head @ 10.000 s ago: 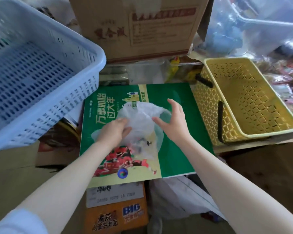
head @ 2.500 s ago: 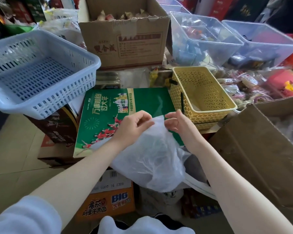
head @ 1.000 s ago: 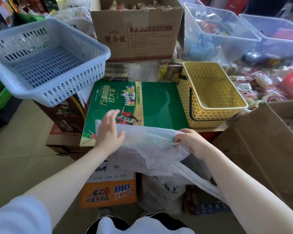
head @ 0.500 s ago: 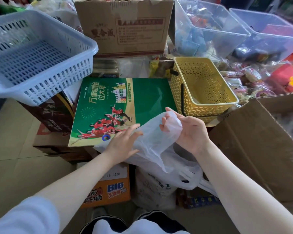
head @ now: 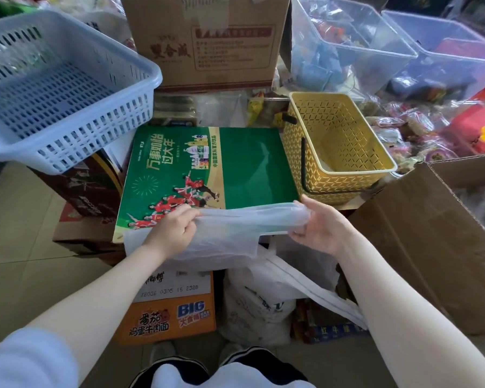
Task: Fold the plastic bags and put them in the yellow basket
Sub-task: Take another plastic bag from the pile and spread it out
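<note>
A translucent white plastic bag [head: 230, 228] is held stretched between both hands along the near edge of a green printed carton [head: 207, 175]. The left hand [head: 174, 231] is curled over the bag's left part, thumb and fingers pinching its upper fold. The right hand [head: 319, 225] is turned palm-up, its fingers wrapped round the gathered right end of the bag. The bag's top edge is drawn into a narrow horizontal band between the two grips; the remainder hangs over the carton's near edge. The yellow basket [head: 375, 152] stands just beside the carton's right edge, a pale item lying on its floor. A blue basket [head: 67, 113] sits beyond the carton's far-left corner, a brown cardboard box [head: 207, 43] behind its far edge.
</note>
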Motion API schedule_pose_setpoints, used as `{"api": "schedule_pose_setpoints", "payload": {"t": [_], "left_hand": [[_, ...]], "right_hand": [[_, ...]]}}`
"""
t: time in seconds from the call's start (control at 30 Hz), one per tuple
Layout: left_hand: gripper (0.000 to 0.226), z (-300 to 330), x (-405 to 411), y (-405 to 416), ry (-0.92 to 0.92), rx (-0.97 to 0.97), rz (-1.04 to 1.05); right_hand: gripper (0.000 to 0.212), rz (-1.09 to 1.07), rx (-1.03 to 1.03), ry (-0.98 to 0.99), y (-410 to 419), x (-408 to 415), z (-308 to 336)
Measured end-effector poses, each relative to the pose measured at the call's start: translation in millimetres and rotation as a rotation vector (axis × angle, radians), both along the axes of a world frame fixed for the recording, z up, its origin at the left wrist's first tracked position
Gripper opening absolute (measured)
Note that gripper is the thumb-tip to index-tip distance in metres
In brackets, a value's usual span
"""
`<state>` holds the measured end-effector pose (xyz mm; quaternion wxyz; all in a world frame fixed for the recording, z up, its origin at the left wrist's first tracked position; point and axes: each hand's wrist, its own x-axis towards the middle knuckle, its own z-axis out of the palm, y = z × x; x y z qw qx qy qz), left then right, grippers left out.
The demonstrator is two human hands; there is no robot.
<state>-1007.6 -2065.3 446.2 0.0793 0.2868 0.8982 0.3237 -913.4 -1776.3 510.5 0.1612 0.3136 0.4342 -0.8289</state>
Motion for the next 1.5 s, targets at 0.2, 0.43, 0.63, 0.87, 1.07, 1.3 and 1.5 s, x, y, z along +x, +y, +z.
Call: {"api": "schedule_pose_setpoints", "payload": {"t": [0.2, 0.43, 0.63, 0.87, 1.07, 1.3, 1.5], "left_hand": [[0.069, -3, -10, -22, 0.141, -0.127, -0.13], [0.035, 14, -15, -25, 0.102, -0.08, -0.118], [0.033, 46, -25, -20, 0.007, 0.062, -0.177], [0.023, 63, -39, -52, 0.17, 0.044, -0.174], [0.019, 54, -54, -83, 0.2, -0.104, -0.127], [0.019, 46, -76, -104, 0.145, -0.334, 0.012], [0.05, 50, -75, -53, -0.09, -0.346, -0.148]], "right_hand": [[0.022, -0.341, -0.133, 0.256, -10, -7, -7], [0.043, 0.09, 1.446, 0.168, -57, -21, -13], [0.032, 0.515, 2.008, 0.955, -127, -44, 0], [0.031, 0.817, 1.796, 0.75, -120, -76, 12], [0.035, 0.985, 1.507, 0.413, -98, -79, 4], [0.023, 0.855, 1.517, 0.268, -86, -67, 2], [0.023, 0.803, 1.461, 0.448, -117, -78, 23]]}}
